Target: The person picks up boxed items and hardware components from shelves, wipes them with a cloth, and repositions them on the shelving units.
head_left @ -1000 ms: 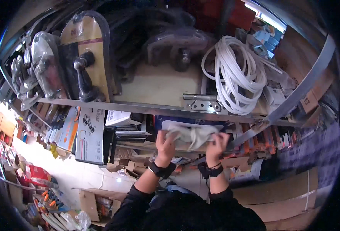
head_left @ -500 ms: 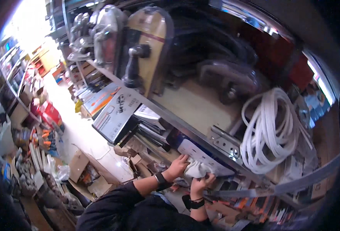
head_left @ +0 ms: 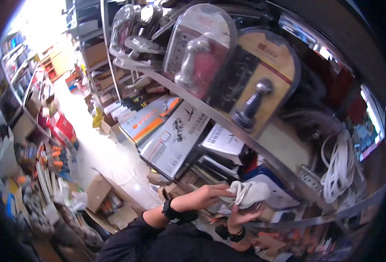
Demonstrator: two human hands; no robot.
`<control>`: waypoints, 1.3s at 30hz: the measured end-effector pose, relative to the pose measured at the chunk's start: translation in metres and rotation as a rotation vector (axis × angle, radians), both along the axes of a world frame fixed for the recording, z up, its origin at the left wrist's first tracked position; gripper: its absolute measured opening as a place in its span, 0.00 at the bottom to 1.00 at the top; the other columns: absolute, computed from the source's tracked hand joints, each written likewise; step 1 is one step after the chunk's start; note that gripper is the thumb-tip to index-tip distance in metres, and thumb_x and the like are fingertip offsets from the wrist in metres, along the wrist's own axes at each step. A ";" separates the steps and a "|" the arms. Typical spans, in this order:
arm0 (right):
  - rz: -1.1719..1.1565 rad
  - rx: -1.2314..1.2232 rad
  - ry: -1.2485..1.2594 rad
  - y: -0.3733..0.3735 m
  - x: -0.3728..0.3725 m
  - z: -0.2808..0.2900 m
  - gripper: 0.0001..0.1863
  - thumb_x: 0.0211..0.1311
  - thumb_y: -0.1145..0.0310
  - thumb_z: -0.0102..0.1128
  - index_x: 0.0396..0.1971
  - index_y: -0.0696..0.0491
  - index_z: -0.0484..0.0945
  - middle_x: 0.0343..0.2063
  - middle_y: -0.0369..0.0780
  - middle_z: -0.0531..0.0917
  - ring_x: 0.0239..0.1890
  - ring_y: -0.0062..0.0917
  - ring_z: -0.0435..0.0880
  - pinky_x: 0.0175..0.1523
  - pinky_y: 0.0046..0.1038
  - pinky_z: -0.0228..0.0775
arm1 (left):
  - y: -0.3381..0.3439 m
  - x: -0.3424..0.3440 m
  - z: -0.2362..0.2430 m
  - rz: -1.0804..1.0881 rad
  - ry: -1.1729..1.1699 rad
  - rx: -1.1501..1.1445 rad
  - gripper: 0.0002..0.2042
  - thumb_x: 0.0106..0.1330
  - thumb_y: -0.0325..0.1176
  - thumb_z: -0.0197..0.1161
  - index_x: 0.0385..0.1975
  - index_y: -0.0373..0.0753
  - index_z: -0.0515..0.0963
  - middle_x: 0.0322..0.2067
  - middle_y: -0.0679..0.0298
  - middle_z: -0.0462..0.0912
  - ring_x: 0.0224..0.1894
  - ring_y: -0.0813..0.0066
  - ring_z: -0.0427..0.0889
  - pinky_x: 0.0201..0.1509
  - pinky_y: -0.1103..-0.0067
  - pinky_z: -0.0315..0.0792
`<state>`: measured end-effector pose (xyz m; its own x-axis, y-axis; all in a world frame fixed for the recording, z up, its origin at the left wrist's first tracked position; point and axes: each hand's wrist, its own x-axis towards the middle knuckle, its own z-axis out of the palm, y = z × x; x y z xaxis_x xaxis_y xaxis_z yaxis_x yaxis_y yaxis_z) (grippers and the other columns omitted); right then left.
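Note:
My left hand [head_left: 206, 196] pinches a crumpled white cloth [head_left: 252, 193] at the lower middle of the view, in front of the shelving. My right hand [head_left: 241, 215] is just below the cloth with curved, spread fingers, close to or touching its underside. Behind the cloth, a white and dark blue flat package [head_left: 276, 187] leans on the lower shelf, beside flat boxed goods [head_left: 171, 142] stacked to its left.
Packaged door handles [head_left: 256, 74] line the upper shelf behind a metal rail [head_left: 193, 98]. A white hose coil [head_left: 337, 166] hangs at right. A metal strut [head_left: 372, 198] crosses lower right. An aisle [head_left: 88, 131] runs left, edged by cardboard boxes [head_left: 101, 192] and piled goods.
My view has swung left along the shelving, bringing the aisle and more packages into sight. My hands still have the cloth between them, and my right hand's fingers have spread beneath it.

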<state>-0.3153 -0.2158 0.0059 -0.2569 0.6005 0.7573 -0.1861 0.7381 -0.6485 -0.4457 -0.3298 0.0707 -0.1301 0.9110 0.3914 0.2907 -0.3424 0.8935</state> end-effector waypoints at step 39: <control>0.313 0.389 -0.864 -0.038 -0.255 0.032 0.19 0.30 0.62 0.65 0.29 0.49 0.76 0.31 0.38 0.74 0.40 0.31 0.71 0.46 0.31 0.63 | -0.064 -0.264 -0.023 0.024 0.669 -0.394 0.27 0.48 0.18 0.48 0.53 0.38 0.59 0.53 0.55 0.62 0.54 0.61 0.62 0.56 0.76 0.56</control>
